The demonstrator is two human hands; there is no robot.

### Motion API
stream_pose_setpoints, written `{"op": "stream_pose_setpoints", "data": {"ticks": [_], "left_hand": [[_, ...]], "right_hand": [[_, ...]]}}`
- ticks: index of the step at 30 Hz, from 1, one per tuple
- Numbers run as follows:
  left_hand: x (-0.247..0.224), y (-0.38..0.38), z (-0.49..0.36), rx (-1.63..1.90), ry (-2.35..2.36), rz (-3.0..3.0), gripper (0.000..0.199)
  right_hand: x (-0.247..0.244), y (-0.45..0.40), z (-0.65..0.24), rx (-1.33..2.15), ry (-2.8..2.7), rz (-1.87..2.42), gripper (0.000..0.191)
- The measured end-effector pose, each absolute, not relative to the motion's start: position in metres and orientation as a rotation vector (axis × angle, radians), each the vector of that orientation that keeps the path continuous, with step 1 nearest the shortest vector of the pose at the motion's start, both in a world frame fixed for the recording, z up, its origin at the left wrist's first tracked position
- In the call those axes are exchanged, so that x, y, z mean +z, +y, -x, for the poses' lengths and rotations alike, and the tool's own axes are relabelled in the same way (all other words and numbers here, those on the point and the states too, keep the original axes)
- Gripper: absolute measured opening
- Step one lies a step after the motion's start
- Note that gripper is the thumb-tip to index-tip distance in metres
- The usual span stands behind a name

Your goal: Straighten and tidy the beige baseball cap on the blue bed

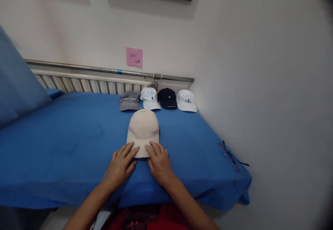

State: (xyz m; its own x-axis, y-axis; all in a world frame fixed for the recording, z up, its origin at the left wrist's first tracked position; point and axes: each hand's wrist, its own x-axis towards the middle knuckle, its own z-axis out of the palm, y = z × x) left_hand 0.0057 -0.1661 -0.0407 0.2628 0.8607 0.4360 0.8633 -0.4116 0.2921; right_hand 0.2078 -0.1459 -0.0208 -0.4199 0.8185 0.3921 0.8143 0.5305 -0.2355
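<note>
A beige baseball cap [143,124] sits on the blue cloth in front of me, its brim toward me and a small striped logo on the front. My left hand [121,164] holds the brim's left side, fingers on top and thumb by the front edge. On the right side of the brim, my right hand [160,160] has the same hold, with its thumb low at the edge. Behind stand a grey cap [129,100], a white cap with a dark emblem [150,99], a black cap [168,98] and a white cap with letters [186,100], all in a row.
A blue cloth [65,143] covers the table. Eyeglasses [231,156] lie near its right edge, beside the wall. Behind the table run a metal pipe [93,69] and a radiator [91,85]. A pink note [134,57] is on the wall; a blue curtain [18,84] hangs at left.
</note>
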Motion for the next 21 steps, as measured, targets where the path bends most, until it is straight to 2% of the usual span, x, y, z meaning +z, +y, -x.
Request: {"op": "stream_pose_setpoints", "data": {"ticks": [21], "left_hand": [[-0.0399, -0.1622, -0.0106, -0.856, -1.697, 2.455, 0.043]], "right_hand": [[-0.0185, -0.1437, -0.2058, -0.032, -2.382, 1.35, 0.052]]}}
